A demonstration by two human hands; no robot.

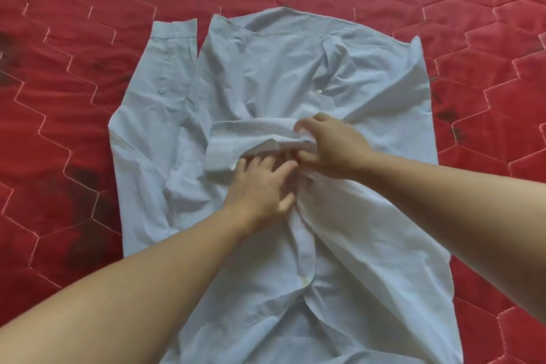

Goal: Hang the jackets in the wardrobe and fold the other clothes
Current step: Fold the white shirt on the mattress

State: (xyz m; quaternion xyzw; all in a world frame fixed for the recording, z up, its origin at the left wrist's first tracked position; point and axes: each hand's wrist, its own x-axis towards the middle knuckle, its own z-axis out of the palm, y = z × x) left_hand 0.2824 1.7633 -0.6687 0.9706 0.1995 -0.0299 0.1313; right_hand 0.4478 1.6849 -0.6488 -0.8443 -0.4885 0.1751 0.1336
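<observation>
Shirt (266, 74) lies lengthwise, collar (251, 139) mid-frame.

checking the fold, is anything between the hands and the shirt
Nothing visible. The left hand rests on the shirt at its middle, and the right hand pinches a cuff there. Only the shirt lies on the red quilt.

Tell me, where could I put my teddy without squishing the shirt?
On the bare red quilt left of the shirt, right of it, or beyond its far edge. The middle is crowded: the left hand and right hand work at the shirt there.
</observation>
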